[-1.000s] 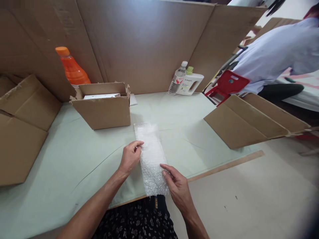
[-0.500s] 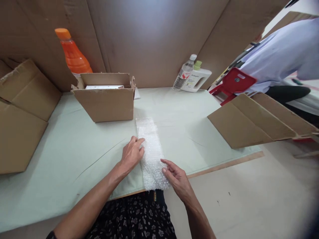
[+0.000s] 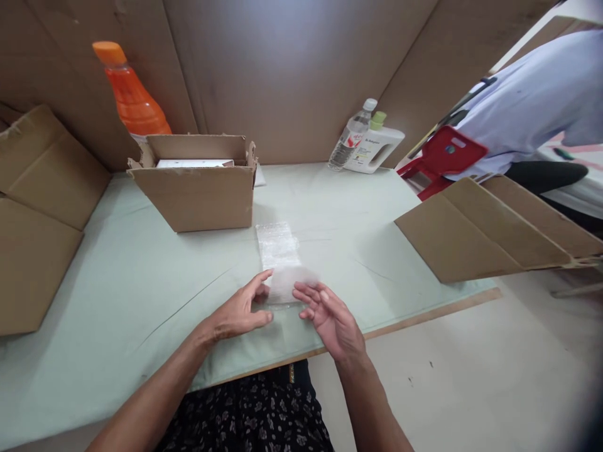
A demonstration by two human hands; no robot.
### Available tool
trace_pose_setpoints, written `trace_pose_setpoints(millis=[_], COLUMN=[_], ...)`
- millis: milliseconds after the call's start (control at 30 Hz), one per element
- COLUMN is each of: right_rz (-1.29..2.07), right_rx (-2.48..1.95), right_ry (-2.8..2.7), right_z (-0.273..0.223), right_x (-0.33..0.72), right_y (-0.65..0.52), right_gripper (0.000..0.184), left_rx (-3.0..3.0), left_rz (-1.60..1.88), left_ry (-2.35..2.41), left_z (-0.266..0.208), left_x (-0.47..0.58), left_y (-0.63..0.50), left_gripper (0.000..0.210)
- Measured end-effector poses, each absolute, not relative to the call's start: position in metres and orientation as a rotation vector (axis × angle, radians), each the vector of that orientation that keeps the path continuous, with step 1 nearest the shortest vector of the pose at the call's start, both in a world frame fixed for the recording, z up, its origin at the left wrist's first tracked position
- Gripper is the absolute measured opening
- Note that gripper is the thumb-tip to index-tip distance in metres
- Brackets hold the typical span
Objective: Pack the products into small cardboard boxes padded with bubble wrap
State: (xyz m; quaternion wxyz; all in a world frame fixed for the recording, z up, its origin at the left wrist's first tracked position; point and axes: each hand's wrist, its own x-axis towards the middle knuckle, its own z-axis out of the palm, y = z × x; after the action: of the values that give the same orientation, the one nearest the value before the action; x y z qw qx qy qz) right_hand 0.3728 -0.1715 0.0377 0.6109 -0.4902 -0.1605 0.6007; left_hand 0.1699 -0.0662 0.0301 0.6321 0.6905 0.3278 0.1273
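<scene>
A strip of bubble wrap (image 3: pixel 277 245) lies on the pale green tablecloth in front of me, its near part folded back over itself and blurred. At the left side of the fold is my left hand (image 3: pixel 242 307), its thumb and fingers apart. My right hand (image 3: pixel 330 317) is at the fold's right side, palm turned inward and fingers stretched out toward the wrap. Whether the fingertips press on the wrap is hard to make out. Neither hand is closed around anything.
An open cardboard box (image 3: pixel 211 198) with white items inside stands behind the wrap. Further back are an orange bottle (image 3: pixel 136 97), a clear bottle (image 3: pixel 351 138) and a white jug (image 3: pixel 379 150). Cardboard boxes (image 3: pixel 485 232) flank the table (image 3: pixel 188 270). A person (image 3: pixel 546 94) sits at right.
The near end of the bubble wrap has been folded away from me over the rest. My right hand has moved up with its fingers stretched; my left hand has opened and dropped slightly.
</scene>
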Motion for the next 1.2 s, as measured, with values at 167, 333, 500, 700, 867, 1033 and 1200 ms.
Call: trace_pose_setpoints(millis=[167, 333, 500, 700, 867, 1033, 1200], right_rz=[1.214, 0.668, 0.098, -0.078, 0.261, 0.546, 0.043], right_rx=[-1.378, -1.596, -1.54, -1.424, -1.494, -1.638, -1.626], right_ry=[-0.724, -1.582, -2.279, -2.441, -2.347, -2.049, -1.99], right_z=[0.034, 0.029, 0.016, 0.017, 0.037, 0.048, 0.044], right_x=[0.386, 0.402, 0.404, 0.406, 0.394, 0.38, 0.358], right_y=[-0.164, -0.182, -0.166, -0.139, -0.153, -0.185, -0.212], right_gripper=[0.071, 0.042, 0.033, 0.028, 0.028, 0.033, 0.027], left_rx=[1.77, 1.972, 2.124, 2.428, 2.439, 2.082, 1.951], left_rz=[0.349, 0.269, 0.265, 0.745, 0.708, 0.596, 0.353], left_ry=[1.123, 1.297, 1.393, 1.012, 0.836, 1.037, 1.169], left_z=[0.028, 0.024, 0.024, 0.022, 0.018, 0.018, 0.019], left_x=[0.199, 0.211, 0.209, 0.185, 0.168, 0.156, 0.166], left_y=[-0.069, -0.074, -0.084, -0.106, -0.124, -0.125, -0.108], left_gripper=[0.048, 0.064, 0.066, 0.057, 0.068, 0.048, 0.056])
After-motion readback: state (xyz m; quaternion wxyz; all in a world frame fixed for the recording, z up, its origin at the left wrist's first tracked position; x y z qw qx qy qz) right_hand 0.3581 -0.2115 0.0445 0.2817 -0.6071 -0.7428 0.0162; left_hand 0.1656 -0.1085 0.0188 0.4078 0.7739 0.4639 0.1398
